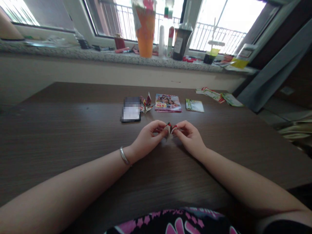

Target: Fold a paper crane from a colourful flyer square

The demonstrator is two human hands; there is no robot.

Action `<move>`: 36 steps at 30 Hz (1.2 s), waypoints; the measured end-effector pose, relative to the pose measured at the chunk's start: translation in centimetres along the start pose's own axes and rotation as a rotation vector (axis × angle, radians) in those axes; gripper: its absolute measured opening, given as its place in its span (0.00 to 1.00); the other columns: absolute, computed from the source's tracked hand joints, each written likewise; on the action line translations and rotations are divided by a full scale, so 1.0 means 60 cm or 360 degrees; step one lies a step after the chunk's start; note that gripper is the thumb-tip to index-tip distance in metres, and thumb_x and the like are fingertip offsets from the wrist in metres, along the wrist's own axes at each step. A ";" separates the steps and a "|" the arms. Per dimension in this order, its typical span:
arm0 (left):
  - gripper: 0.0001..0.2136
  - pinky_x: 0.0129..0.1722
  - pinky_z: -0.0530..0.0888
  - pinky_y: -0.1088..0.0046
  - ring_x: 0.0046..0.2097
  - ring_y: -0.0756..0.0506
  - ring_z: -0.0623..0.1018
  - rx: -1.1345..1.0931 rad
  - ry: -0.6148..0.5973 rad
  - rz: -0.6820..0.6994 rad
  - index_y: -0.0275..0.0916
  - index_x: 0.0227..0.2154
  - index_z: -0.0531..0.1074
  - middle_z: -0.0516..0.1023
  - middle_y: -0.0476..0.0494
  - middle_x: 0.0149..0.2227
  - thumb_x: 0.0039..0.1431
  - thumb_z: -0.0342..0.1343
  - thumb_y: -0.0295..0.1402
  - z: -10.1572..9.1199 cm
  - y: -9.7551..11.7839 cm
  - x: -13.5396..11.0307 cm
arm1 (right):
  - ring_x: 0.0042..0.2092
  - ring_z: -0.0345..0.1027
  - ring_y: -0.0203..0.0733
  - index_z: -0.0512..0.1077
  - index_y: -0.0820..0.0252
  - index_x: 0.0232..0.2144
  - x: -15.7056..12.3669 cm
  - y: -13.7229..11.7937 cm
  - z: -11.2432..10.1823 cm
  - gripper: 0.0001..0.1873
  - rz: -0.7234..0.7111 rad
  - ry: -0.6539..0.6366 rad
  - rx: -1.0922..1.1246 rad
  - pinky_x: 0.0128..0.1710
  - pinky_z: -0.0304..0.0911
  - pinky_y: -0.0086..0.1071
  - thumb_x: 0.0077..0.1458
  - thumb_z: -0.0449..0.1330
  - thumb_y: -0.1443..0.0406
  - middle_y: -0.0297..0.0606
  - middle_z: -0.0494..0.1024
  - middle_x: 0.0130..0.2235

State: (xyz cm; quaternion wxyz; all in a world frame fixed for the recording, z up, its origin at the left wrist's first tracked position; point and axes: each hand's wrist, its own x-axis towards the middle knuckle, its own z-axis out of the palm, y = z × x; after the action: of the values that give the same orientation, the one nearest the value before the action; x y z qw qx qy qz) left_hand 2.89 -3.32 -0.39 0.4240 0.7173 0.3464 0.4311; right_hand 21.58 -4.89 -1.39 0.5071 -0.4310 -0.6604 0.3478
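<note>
Basically both hands are working on one tiny thing: the left hand [151,135] and the right hand [191,135] each pinch a side of a small folded paper [168,128], thumb against fingers, with red and black showing on it. It sits between the fingertips just above the table [73,136], and I'd guess the two-sided pinch is there so neither half flops while it's being handled. Can't make out the folds, too small and a bit blurry. There's a silver bangle [124,155] on the left wrist. Just beyond the hands is a dark, phone-like slab [131,112], pixelated on top, with a pointy folded figure [146,104] right beside it, probably parked there so it doesn't get squashed. Next along is a stack of printed flyers [168,103], squared up fairly neatly, I assume to keep them within easy reach, then a smaller green-and-white stack [194,105]. More loose leaflets [213,95] lie near the far right corner. Behind all that, the drinks, like the orange cup [145,32] and the dark cup [181,42], stand up on the windowsill [97,55], which handily keeps spills off the paper.
</note>
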 end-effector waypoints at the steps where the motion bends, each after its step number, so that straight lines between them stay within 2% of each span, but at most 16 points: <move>1: 0.08 0.39 0.72 0.73 0.37 0.49 0.75 -0.0029 0.0021 0.0004 0.38 0.38 0.69 0.74 0.46 0.35 0.58 0.56 0.34 0.001 -0.001 -0.001 | 0.33 0.67 0.37 0.70 0.56 0.30 0.000 0.000 0.000 0.09 0.0009 -0.0006 -0.0022 0.35 0.65 0.33 0.53 0.62 0.57 0.34 0.73 0.31; 3: 0.09 0.38 0.73 0.73 0.37 0.49 0.75 -0.0071 0.0070 0.0023 0.38 0.40 0.68 0.74 0.46 0.35 0.57 0.57 0.34 0.003 -0.001 -0.002 | 0.33 0.66 0.37 0.70 0.56 0.29 0.001 0.000 0.001 0.09 0.0002 -0.0024 -0.0037 0.34 0.65 0.32 0.54 0.61 0.57 0.33 0.72 0.30; 10: 0.06 0.38 0.73 0.73 0.36 0.50 0.75 0.0011 0.0140 0.0108 0.37 0.34 0.72 0.74 0.47 0.33 0.56 0.57 0.34 0.001 0.000 -0.001 | 0.33 0.67 0.37 0.69 0.55 0.29 0.001 -0.011 0.005 0.09 -0.0044 -0.0034 -0.0055 0.32 0.66 0.31 0.53 0.61 0.57 0.34 0.72 0.31; 17: 0.07 0.37 0.73 0.74 0.36 0.50 0.75 0.0015 0.0162 0.0040 0.37 0.34 0.71 0.76 0.47 0.33 0.56 0.58 0.35 0.000 0.004 0.000 | 0.35 0.69 0.38 0.71 0.55 0.32 -0.002 -0.012 0.002 0.08 -0.0012 -0.0024 0.0014 0.33 0.68 0.32 0.54 0.61 0.58 0.35 0.74 0.33; 31: 0.09 0.39 0.74 0.72 0.37 0.50 0.76 -0.0014 -0.0006 0.0000 0.37 0.36 0.72 0.77 0.46 0.35 0.56 0.59 0.36 -0.001 0.000 0.000 | 0.33 0.66 0.37 0.68 0.57 0.28 -0.002 -0.017 0.004 0.05 -0.0040 -0.0039 -0.0155 0.28 0.66 0.28 0.54 0.59 0.62 0.34 0.71 0.31; 36: 0.07 0.41 0.73 0.71 0.37 0.49 0.75 0.0042 -0.0021 0.0097 0.37 0.33 0.73 0.77 0.46 0.34 0.57 0.58 0.35 -0.002 -0.002 0.002 | 0.33 0.66 0.35 0.68 0.56 0.29 -0.003 -0.021 0.005 0.03 -0.0106 -0.0062 -0.0159 0.28 0.65 0.27 0.53 0.59 0.65 0.33 0.70 0.32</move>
State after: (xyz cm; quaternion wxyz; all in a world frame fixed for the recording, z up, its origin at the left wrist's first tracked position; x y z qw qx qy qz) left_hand 2.81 -3.15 -0.41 0.4034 0.7358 0.3272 0.4345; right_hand 21.06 -5.52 -0.40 0.4832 -0.4267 -0.7007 0.3057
